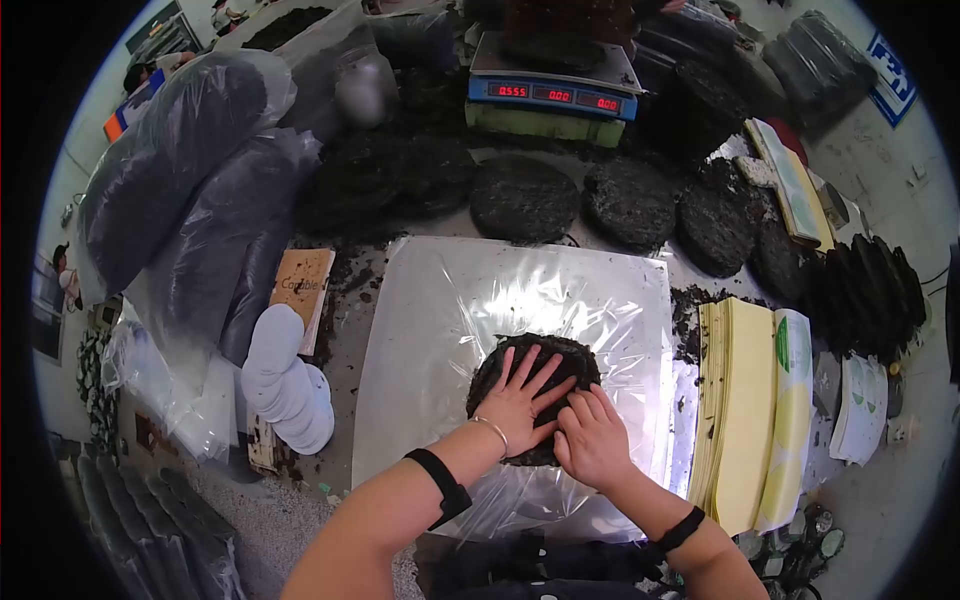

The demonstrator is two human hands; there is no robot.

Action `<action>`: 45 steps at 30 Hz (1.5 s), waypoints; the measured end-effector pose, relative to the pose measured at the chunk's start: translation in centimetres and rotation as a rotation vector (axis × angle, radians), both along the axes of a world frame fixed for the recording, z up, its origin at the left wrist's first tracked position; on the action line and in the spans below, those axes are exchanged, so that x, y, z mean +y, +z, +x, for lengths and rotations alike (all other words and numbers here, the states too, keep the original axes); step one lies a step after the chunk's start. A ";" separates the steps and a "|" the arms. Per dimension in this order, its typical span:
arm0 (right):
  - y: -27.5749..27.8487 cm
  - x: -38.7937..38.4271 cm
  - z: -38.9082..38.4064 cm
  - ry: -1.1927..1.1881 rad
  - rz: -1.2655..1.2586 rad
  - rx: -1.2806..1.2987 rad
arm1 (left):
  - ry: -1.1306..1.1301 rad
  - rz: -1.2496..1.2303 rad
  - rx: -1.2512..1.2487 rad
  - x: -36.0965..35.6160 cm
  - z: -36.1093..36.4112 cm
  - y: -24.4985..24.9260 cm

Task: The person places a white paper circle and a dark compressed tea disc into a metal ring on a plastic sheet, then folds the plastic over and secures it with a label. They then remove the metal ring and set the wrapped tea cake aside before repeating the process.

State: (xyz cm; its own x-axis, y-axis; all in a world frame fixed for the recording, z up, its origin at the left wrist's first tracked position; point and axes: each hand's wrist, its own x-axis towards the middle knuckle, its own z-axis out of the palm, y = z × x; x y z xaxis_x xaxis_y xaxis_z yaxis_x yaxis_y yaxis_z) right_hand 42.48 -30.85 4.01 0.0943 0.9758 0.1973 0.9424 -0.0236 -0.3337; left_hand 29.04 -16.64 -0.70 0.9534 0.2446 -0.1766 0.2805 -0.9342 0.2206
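Observation:
A round dark cake [560,355] of pressed black material lies on a clear plastic sheet [450,320] spread over the table. My left hand [518,400] rests flat on top of the cake with fingers spread, a thin bracelet on the wrist. My right hand [592,440] presses on the cake's near right edge, fingers curled down over it. Both hands touch the cake; neither lifts it.
Several more dark round cakes [525,198] line the back of the table. A digital scale [552,92] stands behind them. Stacked yellow paper sheets [745,400] lie at the right, white round discs [285,385] at the left, filled plastic bags [180,170] at far left.

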 end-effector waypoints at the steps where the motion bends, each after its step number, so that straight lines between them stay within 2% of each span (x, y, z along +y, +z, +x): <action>1: -0.3 0.3 -0.2 0.004 -0.033 -0.036 | -0.005 -0.009 0.007 0.0 0.1 -0.2; 3: 0.2 0.7 0.0 0.002 -0.030 -0.006 | 0.000 -0.093 0.099 0.2 0.5 -0.5; 5: 0.7 1.1 0.5 0.005 -0.090 0.145 | -0.022 -0.122 0.181 1.0 1.1 0.1; 7: 2.4 3.2 1.2 -0.187 0.265 0.221 | -0.021 -0.305 0.383 2.0 1.9 1.3; 8: 2.1 4.4 2.2 -0.239 0.206 0.181 | -0.031 -0.314 0.398 2.2 2.1 1.8; 10: -1.4 4.9 3.4 -0.200 0.098 0.132 | -0.013 -0.277 0.322 1.7 1.7 0.8; 13: -2.1 5.8 3.4 -0.158 0.085 -0.005 | 0.014 -0.114 0.175 0.5 1.2 1.8; 14: -2.1 5.7 3.2 -0.184 0.074 -0.062 | 0.108 -0.215 0.010 0.0 0.9 2.3; 15: -2.1 5.6 3.4 -0.194 0.072 -0.061 | 0.210 -0.240 -0.021 -1.1 0.8 2.5; 17: -1.0 5.9 3.8 -0.136 -0.017 0.015 | 0.178 -0.140 -0.007 -1.8 0.4 2.4; 18: 0.5 4.9 4.4 -0.139 -0.013 0.278 | 0.179 -0.138 0.084 -1.6 0.7 2.4; 19: 2.6 3.2 4.4 -0.154 0.175 0.714 | 0.181 -0.133 0.076 -1.1 1.0 2.3; 20: 3.5 0.5 4.3 -0.262 0.386 0.518 | 0.189 -0.099 0.080 -1.1 1.1 1.9; 21: 4.4 -3.0 3.6 -0.506 0.399 0.262 | 0.201 -0.084 0.092 -1.8 1.0 1.2; 22: 3.2 -6.6 2.5 -0.509 0.372 0.265 | 0.209 -0.054 0.101 -2.0 1.3 0.9; 24: 0.3 -13.1 0.1 -0.796 -0.189 0.519 | 0.214 -0.054 0.100 -2.2 1.2 0.0; 25: -3.2 -14.8 -1.0 -0.666 -0.490 0.792 | 0.210 -0.043 0.106 -2.0 1.3 0.2; 26: -0.6 -14.7 -1.1 -0.675 -0.473 0.792 | 0.205 -0.055 0.134 -1.9 1.4 0.5; 27: 3.0 -15.3 -0.4 -0.479 -0.261 1.163 | 0.199 -0.065 0.160 -1.8 1.5 0.8; 28: 7.2 -15.1 0.6 -0.231 -0.034 1.499 | 0.230 -0.051 0.017 -2.1 1.2 0.8; 29: 9.1 -15.4 0.5 0.038 0.194 1.822 | 0.229 -0.045 0.019 -1.6 0.6 1.6; 30: 8.0 -16.6 -0.9 0.026 0.204 1.834 | 0.240 -0.188 -0.094 -1.2 -0.2 2.3; 31: 5.5 -17.3 -1.6 -0.152 0.071 1.572 | 0.253 -0.320 -0.230 -0.4 -0.2 3.7; 32: 2.2 -16.8 -1.4 -0.297 -0.046 1.287 | 0.522 -0.546 -0.701 -2.0 -1.9 7.2; 33: -0.9 -15.7 -0.8 -0.438 -0.151 0.999 | 0.588 -0.959 -0.819 -4.0 -5.1 12.0; 34: -4.0 -14.2 -0.9 -0.384 -0.053 0.677 | 0.299 -1.344 -0.879 -6.6 -9.3 11.9; 35: -6.8 -13.8 -0.9 -0.329 0.031 0.355 | 0.045 -1.715 -0.530 -9.1 -13.1 12.4; 37: -3.6 -7.8 -2.2 -0.388 0.186 0.258 | 0.171 -1.341 -0.448 -16.8 -13.9 10.0; 38: -3.0 -5.4 -1.1 -0.341 0.295 0.342 | 0.337 -0.949 -0.419 -17.9 -14.7 6.7; 39: -2.3 -3.4 -0.8 -0.316 0.359 0.387 | 0.477 -0.544 -0.375 -17.4 -15.1 2.4; 40: -1.1 -1.3 -0.7 -0.287 0.423 0.430 | 0.778 -0.434 -0.470 -16.0 -14.7 0.8; 41: 0.4 0.2 -1.2 -0.317 0.471 0.864 | 0.782 -0.180 -0.450 -14.0 -14.2 -0.8; 42: -0.6 1.3 -0.9 -0.341 0.427 0.838 | 0.779 0.068 -0.419 -11.4 -13.1 -0.5; 43: -1.1 2.5 -0.7 -0.364 0.382 0.811 | 0.730 -0.002 -0.676 -9.2 -10.8 1.3; 44: -1.8 3.3 -1.0 -0.331 0.258 0.483 | 0.674 -0.081 -0.928 -7.4 -7.7 3.2; 45: -1.9 4.1 -1.6 -0.296 0.126 0.161 | 0.584 -0.154 -0.925 -5.7 -5.3 5.5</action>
